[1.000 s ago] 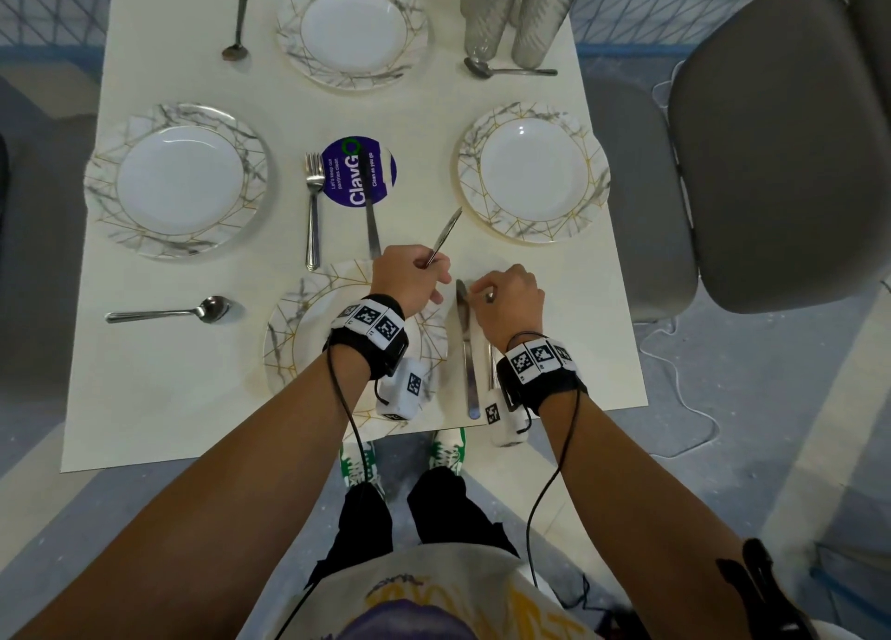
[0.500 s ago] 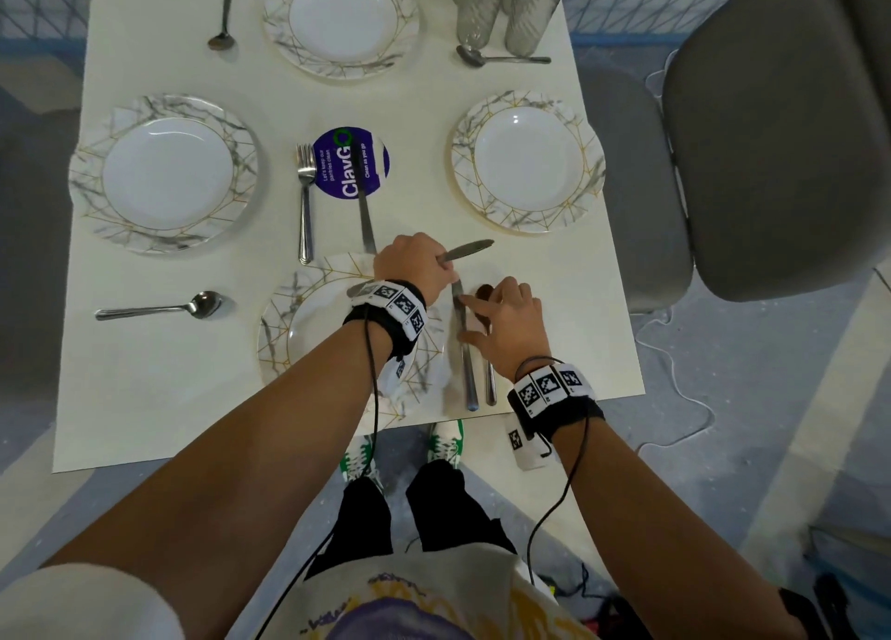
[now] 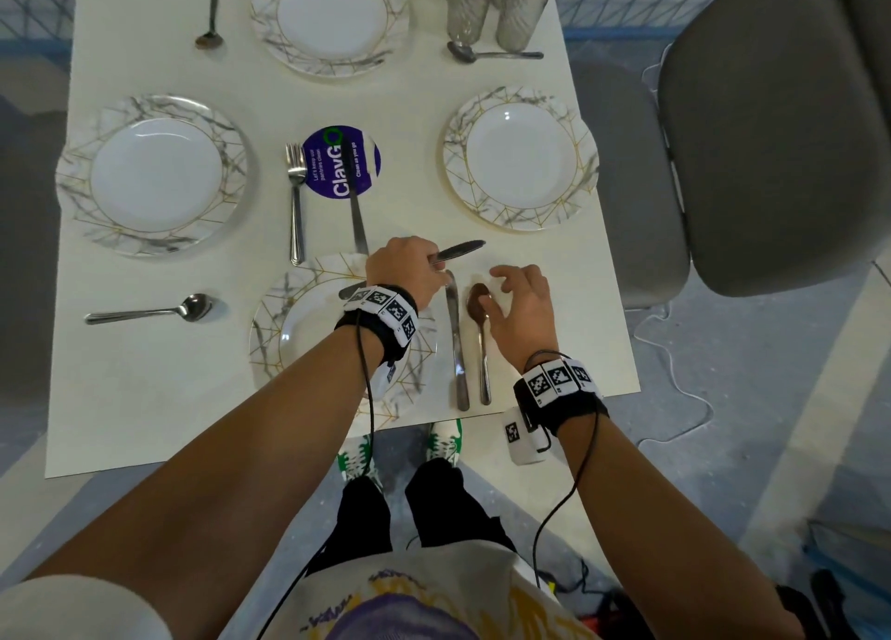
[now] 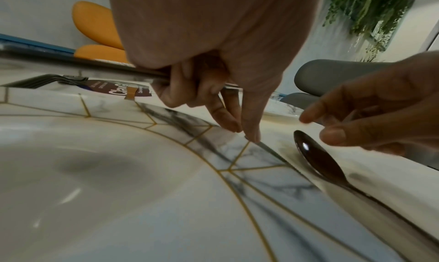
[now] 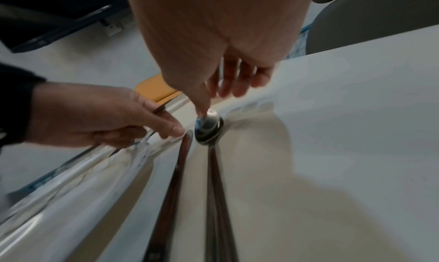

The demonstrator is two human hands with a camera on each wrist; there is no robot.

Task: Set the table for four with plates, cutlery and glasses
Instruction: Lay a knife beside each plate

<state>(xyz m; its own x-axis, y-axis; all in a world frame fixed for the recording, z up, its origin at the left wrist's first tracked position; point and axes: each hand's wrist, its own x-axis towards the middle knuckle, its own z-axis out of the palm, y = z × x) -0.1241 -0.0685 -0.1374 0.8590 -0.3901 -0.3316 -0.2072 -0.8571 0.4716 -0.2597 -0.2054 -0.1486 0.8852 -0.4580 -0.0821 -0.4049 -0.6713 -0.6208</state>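
Note:
Four marble-rimmed plates are set on the white table (image 3: pixel 144 398); the near plate (image 3: pixel 289 302) is below my left wrist. My left hand (image 3: pixel 410 273) grips a knife (image 3: pixel 458 251) that lies level, its blade pointing right. One left fingertip (image 4: pixel 251 138) touches the tip of a second knife (image 3: pixel 455 340) lying right of the near plate. A spoon (image 3: pixel 482 345) lies parallel beside that knife. My right hand (image 3: pixel 516 297) hovers over the spoon's bowl (image 5: pixel 209 125) with fingers spread, its thumb touching the bowl.
A fork (image 3: pixel 295 205) and another knife (image 3: pixel 357 205) lie mid-table by a purple sticker (image 3: pixel 342 162). Single spoons lie at the left (image 3: pixel 154 309), far left (image 3: pixel 209 12) and far right (image 3: pixel 492 53). Stacked glasses (image 3: pixel 492 3) stand at the back. A grey chair (image 3: pixel 771 133) is on the right.
The knife in my left hand swung from pointing up-right to level. My right hand uncurled from the spoon's top and opened out to the right.

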